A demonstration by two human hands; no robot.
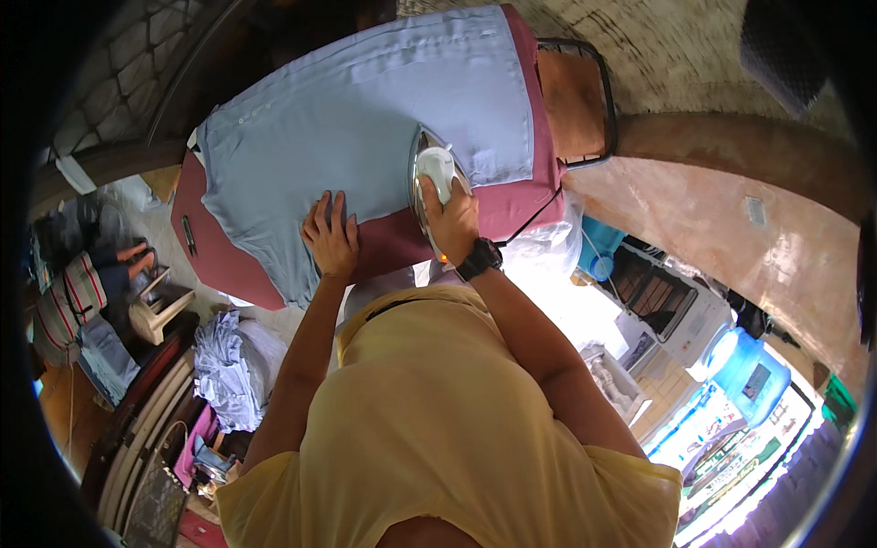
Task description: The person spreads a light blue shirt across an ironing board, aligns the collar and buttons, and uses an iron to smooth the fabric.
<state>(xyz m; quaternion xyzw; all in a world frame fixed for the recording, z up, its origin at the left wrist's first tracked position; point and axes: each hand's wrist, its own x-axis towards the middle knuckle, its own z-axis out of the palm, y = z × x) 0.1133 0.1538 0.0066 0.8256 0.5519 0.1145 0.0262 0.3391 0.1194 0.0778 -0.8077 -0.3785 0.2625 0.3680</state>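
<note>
A light blue-grey garment (pixel 347 119) with small buttons at its left side lies spread over a maroon-covered ironing board (pixel 210 242). My right hand (pixel 450 219), with a black watch on the wrist, is closed round the handle of a clothes iron (pixel 438 169). The iron stands on the cloth near the garment's near edge, its tip toward the far side. On the garment's near edge, left of the iron, my left hand (pixel 332 239) lies flat with fingers spread. A dark cord runs from behind the iron to the right.
A dark pen-like item (pixel 188 236) lies on the board's left end. A metal-framed rest (pixel 575 105) juts from its right end. Crumpled light blue clothes (pixel 228 370) are piled at lower left, near a wooden stool (pixel 160 306). A blue water jug (pixel 754 374) stands at right.
</note>
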